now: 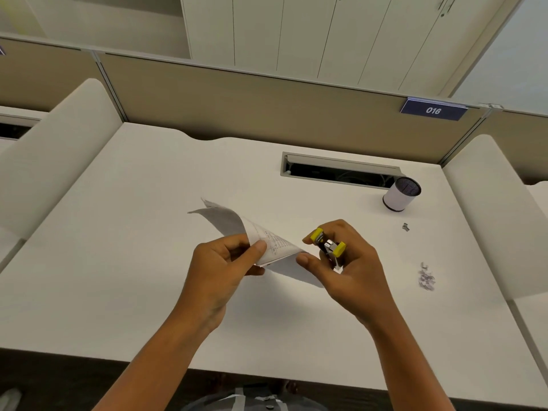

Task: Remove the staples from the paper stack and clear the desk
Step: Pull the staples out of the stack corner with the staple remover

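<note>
A small printed paper stack [237,225] is held up above the white desk [124,238], its sheets curling to the upper left. My left hand [221,269] pinches the stack between thumb and curled fingers. My right hand [345,262] grips a yellow-and-metal staple remover [328,245] in its fingers, while its thumb and forefinger pinch the stack's right corner. A heap of pulled staples [426,280] lies on the desk to the right, and another bent staple [406,227] lies farther back.
A white cylindrical mesh cup [401,194] stands at the back right, beside a cable slot [341,171] cut into the desk. Padded white dividers rise on both sides, and a beige partition with a "016" sign [433,110] closes the back.
</note>
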`<state>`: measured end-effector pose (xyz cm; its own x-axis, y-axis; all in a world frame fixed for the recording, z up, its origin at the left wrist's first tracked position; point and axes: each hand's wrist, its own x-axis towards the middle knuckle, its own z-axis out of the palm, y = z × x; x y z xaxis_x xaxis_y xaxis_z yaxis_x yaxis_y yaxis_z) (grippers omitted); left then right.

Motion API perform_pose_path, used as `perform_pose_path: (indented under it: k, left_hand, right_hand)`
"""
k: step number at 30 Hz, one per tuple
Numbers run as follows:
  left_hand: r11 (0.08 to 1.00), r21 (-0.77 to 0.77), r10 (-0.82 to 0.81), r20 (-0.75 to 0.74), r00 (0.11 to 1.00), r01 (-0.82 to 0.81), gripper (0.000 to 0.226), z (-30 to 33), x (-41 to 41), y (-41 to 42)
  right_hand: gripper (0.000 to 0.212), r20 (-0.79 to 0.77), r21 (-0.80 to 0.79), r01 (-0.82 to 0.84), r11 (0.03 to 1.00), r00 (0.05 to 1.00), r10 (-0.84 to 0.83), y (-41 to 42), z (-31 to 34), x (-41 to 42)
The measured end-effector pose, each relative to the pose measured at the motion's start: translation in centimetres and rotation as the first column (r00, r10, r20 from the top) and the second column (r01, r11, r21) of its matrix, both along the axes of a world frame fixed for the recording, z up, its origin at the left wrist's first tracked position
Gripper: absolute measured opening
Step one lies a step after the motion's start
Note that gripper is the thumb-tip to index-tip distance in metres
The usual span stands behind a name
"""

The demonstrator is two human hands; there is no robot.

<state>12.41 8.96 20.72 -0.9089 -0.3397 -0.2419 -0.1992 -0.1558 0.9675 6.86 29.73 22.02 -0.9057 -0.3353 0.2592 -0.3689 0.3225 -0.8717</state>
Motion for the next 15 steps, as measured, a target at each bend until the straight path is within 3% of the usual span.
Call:
perform_pose_path:
  k: [5,11,15]
  left_hand:
    - [0.999,-0.011,-0.042,-0.117,0.992,0.041,0.025,3.8,1.9,0.3]
    - [0.998,-0.025,-0.063,-0.221,0.973,0.059,0.027,7.2,3.2,0.6]
    - [0.999,-0.023,-0.039,-0.257,0.966,0.035,0.028,8.5,3.8,0.8]
  right_hand:
    - [0.037,-0.144,0.048,-0.044,0.998,0.988,0.051,0.5,2.6,0.6]
    - [0.023,-0.355,0.078,-0.033,0.996,0.933,0.059,0.7,4.5,1.3]
    - [0.021,-0.413,0.062,-0.030,0.998,0.909,0.053,0.9,5.1,1.5]
